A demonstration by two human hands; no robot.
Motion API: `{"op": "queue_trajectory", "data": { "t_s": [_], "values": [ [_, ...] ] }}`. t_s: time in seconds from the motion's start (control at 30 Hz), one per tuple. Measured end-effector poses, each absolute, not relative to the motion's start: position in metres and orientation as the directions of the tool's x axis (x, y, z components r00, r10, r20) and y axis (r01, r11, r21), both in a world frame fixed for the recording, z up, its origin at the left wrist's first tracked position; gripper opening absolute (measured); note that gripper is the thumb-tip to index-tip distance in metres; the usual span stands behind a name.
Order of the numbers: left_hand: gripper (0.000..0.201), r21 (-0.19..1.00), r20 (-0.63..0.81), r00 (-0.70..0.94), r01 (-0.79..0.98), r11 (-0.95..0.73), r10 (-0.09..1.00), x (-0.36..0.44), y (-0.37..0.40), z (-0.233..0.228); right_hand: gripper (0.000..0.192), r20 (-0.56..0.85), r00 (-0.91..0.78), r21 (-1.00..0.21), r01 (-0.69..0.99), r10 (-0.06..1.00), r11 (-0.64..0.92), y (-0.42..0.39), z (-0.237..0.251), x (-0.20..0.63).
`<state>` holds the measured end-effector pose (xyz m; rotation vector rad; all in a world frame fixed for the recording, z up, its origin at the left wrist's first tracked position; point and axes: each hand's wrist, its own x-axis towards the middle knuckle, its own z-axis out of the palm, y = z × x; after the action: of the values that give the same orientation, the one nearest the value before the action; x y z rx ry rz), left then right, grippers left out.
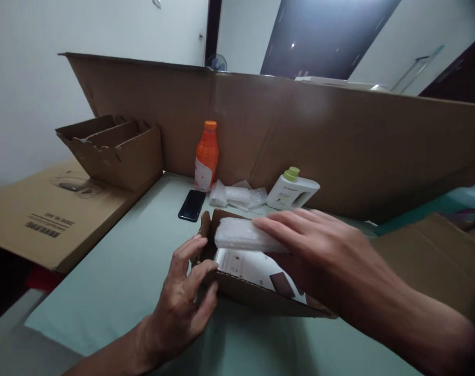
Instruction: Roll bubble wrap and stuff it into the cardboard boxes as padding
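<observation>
Over the open cardboard box [257, 292] near the front of the pale green surface [116, 277], the right hand [319, 245] reaches in from the right with its forearm running back to the lower right corner. Its palm faces down and its fingers are stretched flat toward the left, lying on top of a white plastic-wrapped packet [241, 235]; the thumb is hidden beneath, so whether the grip actually clasps the packet cannot be told. The packet sits at the box's mouth, above a white printed sheet [253, 266] lying inside.

At the box's left corner, the left hand [186, 297] comes up from the bottom edge, wrist bent, fingers curled loosely against the cardboard wall with the thumb near the rim; its grip rests on the box rather than clamping it.

Behind the box lie a dark phone [192, 205], some crumpled clear wrapping [237, 197], an orange bottle [206, 156] standing upright, and a white jug with a green cap [292, 190]. A tall cardboard sheet [339, 141] stands as a wall along the back. To the left, a smaller open carton [112, 149] rests on a flattened printed carton [45, 214].
</observation>
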<state>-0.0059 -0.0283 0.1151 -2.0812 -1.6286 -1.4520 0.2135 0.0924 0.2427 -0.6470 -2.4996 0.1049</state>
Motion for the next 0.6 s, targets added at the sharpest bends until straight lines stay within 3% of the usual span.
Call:
{"op": "queue_trajectory", "data": {
  "t_s": [0.07, 0.13, 0.3, 0.4, 0.5, 0.6],
  "values": [
    [0.038, 0.47, 0.736, -0.094, 0.783, -0.407, 0.67, -0.001, -0.03, 0.111, 0.014, 0.336, -0.895, 0.065, 0.333, 0.294, 0.941, 0.101, 0.246, 0.172],
    [0.039, 0.476, 0.742, -0.106, 0.779, -0.408, 0.662, 0.0, -0.03, 0.108, 0.02, 0.231, -0.958, 0.23, 0.226, 0.172, 0.947, 0.101, 0.242, 0.142],
    [0.043, 0.464, 0.752, -0.076, 0.767, -0.443, 0.655, -0.006, -0.029, 0.104, 0.03, 0.092, -0.989, 0.418, -0.071, -0.12, 0.906, 0.093, 0.226, 0.109],
    [0.045, 0.502, 0.756, -0.109, 0.73, -0.464, 0.645, -0.008, -0.03, 0.102, 0.025, -0.003, -0.982, 0.369, -0.175, -0.187, 0.913, 0.098, 0.219, 0.098],
    [0.048, 0.544, 0.744, -0.143, 0.697, -0.467, 0.653, -0.008, -0.033, 0.098, 0.01, -0.094, -0.981, 0.198, -0.185, -0.169, 0.963, 0.109, 0.215, 0.096],
    [0.049, 0.554, 0.741, -0.134, 0.676, -0.486, 0.658, -0.007, -0.033, 0.094, 0.016, -0.017, -0.996, 0.042, -0.092, -0.091, 0.995, 0.118, 0.211, 0.102]
  ]
}}
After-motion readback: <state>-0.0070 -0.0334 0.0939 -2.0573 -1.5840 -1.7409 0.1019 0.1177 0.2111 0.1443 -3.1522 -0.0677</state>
